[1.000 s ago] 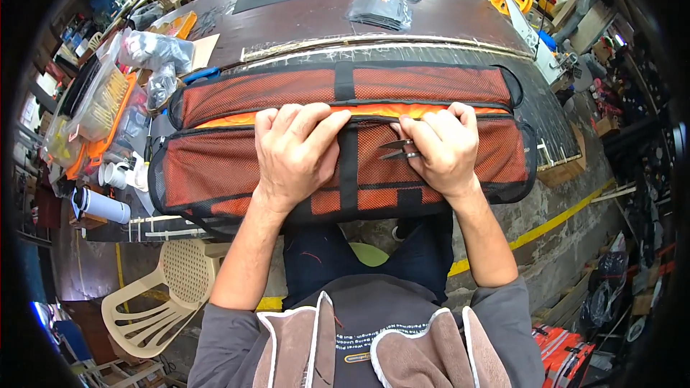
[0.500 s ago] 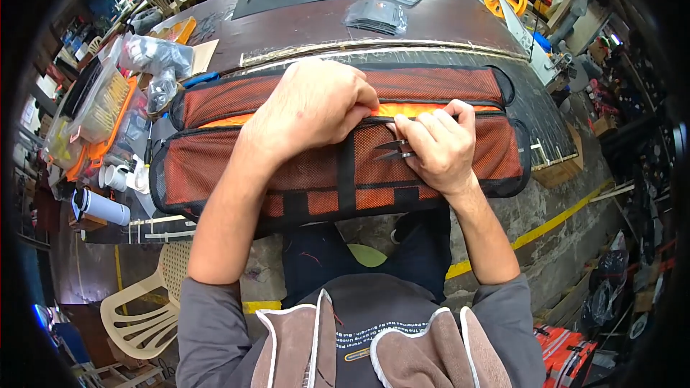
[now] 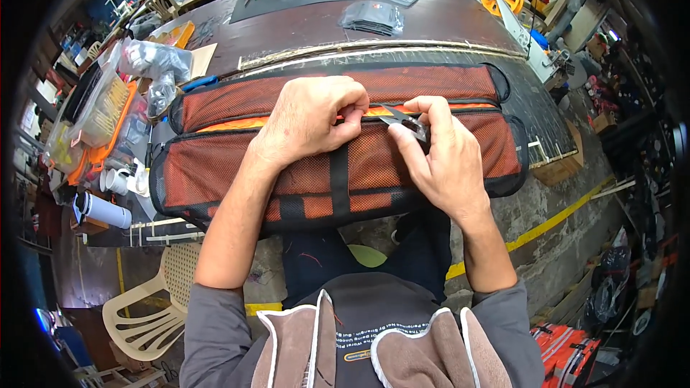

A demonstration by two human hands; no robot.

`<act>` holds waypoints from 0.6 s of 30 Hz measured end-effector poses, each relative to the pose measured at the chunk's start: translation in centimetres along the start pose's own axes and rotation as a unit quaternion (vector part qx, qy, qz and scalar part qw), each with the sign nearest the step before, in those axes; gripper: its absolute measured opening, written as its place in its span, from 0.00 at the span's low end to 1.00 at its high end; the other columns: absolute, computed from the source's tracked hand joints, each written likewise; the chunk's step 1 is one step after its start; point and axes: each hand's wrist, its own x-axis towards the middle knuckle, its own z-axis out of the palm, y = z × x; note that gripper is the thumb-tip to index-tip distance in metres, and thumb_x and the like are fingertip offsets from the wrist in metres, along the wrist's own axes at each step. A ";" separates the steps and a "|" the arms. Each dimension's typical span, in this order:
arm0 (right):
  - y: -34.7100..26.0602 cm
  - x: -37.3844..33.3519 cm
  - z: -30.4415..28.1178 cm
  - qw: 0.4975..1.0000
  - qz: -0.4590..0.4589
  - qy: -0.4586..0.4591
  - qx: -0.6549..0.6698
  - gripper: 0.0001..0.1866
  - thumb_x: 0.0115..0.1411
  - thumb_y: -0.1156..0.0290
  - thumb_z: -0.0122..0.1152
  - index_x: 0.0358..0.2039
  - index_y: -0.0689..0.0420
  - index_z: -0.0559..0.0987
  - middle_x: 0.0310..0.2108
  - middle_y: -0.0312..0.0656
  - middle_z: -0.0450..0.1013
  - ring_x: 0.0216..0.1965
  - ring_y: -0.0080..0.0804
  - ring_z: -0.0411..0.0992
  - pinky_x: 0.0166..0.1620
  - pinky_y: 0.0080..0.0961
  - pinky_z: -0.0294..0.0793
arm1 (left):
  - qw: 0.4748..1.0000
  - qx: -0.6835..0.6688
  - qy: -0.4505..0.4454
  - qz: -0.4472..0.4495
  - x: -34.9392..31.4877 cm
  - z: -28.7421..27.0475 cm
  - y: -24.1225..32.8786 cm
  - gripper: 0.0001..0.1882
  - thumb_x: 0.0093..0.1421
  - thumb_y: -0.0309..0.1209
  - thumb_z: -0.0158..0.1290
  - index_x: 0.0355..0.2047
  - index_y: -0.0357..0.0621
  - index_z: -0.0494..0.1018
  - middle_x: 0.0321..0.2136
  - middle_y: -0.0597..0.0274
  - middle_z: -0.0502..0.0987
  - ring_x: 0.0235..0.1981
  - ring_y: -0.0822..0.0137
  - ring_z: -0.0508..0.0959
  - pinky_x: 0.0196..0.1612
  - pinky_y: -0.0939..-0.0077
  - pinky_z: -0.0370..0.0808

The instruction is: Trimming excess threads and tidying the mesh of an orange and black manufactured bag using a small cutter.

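The mesh bag [image 3: 223, 165] lies lengthwise across the near edge of the desk [image 3: 537, 111], right in front of the person, its orange lining [image 3: 237, 125] showing along the slit between two dark edgings. The right hand [image 3: 451, 158] is closed around a pair of thread snips [image 3: 411, 126], with the blades pointing left over the slit and their tips a little apart. The left hand [image 3: 313, 111] is at the same edging, fingers curled and thumb drawn toward the forefinger; whether anything is pinched between them I cannot tell (a thread would be too fine to make out here).

Working well at this spot seems to call for a steady left hand, with the edging drawn gently taut and the fingertips out of line with the blades, since the two sit near each other. The snips are best laid flat along the edging, tips only, and angled off the lining and the mesh; a point that dips could nick either. Short, small closes should give better control than one deep bite.
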 end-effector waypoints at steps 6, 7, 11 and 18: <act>-1.0 1.1 -0.3 0.997 0.055 -0.019 0.051 0.12 0.66 0.65 0.77 0.40 0.61 0.85 0.33 0.51 0.85 0.33 0.49 0.86 0.39 0.43 0.84 | 0.998 -0.018 0.054 -0.007 -0.4 0.6 0.2 0.08 0.55 0.25 0.65 0.36 0.44 0.81 0.29 0.59 0.82 0.31 0.55 0.86 0.37 0.61 0.83; -1.0 1.3 -0.3 0.996 0.054 -0.020 0.062 0.12 0.66 0.65 0.78 0.40 0.60 0.85 0.32 0.50 0.85 0.32 0.49 0.86 0.38 0.43 0.84 | 0.998 -0.022 0.063 -0.009 -0.4 0.8 0.2 0.08 0.55 0.25 0.65 0.36 0.44 0.81 0.29 0.59 0.82 0.31 0.55 0.85 0.37 0.61 0.83; -1.5 1.9 0.1 0.994 0.073 -0.054 0.054 0.12 0.65 0.65 0.78 0.38 0.60 0.85 0.31 0.50 0.85 0.32 0.50 0.86 0.39 0.43 0.84 | 0.997 -0.035 0.066 -0.021 -0.9 0.9 0.3 0.08 0.55 0.25 0.65 0.36 0.44 0.81 0.29 0.59 0.82 0.31 0.55 0.85 0.37 0.61 0.83; -1.9 2.7 -0.1 0.995 0.057 -0.082 0.010 0.12 0.65 0.65 0.77 0.36 0.61 0.84 0.30 0.52 0.85 0.34 0.53 0.87 0.41 0.47 0.86 | 0.996 -0.032 0.083 -0.015 -1.0 1.0 0.5 0.08 0.56 0.25 0.64 0.36 0.44 0.81 0.30 0.59 0.82 0.31 0.55 0.85 0.37 0.61 0.83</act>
